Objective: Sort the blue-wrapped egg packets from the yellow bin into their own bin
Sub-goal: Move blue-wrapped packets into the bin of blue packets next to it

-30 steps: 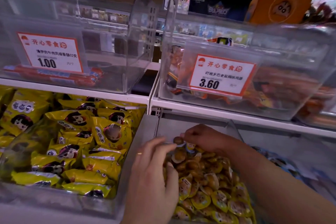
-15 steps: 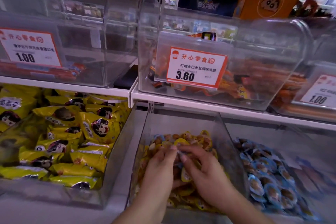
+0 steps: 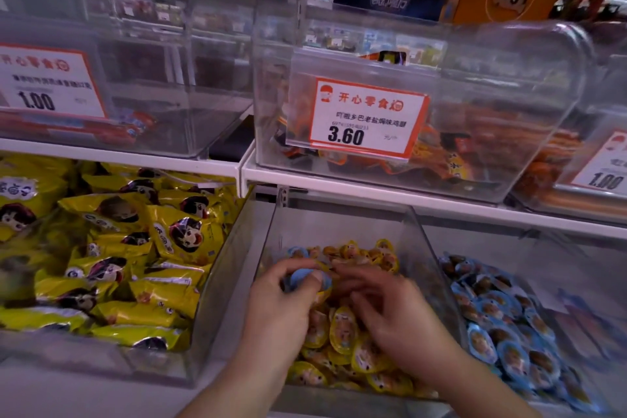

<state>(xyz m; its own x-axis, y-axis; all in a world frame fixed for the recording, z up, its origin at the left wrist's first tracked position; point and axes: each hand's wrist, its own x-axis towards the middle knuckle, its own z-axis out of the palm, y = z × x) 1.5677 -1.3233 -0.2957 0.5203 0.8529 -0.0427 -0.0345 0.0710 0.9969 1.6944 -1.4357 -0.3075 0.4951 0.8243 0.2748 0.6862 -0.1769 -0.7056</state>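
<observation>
Since half a second ago the left hand (image 3: pixel 285 295) has closed on a blue-wrapped egg packet (image 3: pixel 307 278), pinching it between thumb and fingers above the yellow bin (image 3: pixel 342 224), where earlier both hands were only picking through the pile. The right hand (image 3: pixel 390 312) hovers over the yellow packets (image 3: pixel 342 332) just right of the blue one, fingers loosely spread and holding nothing. Another blue packet (image 3: pixel 297 253) lies at the bin's back left. The blue bin (image 3: pixel 502 326) sits right of the yellow bin, past its clear wall. The slick wrapper could slip from so light a pinch, and the right hand lies across the path to the blue bin. Large yellow bags (image 3: pixel 135 248) fill the bin to the left.
</observation>
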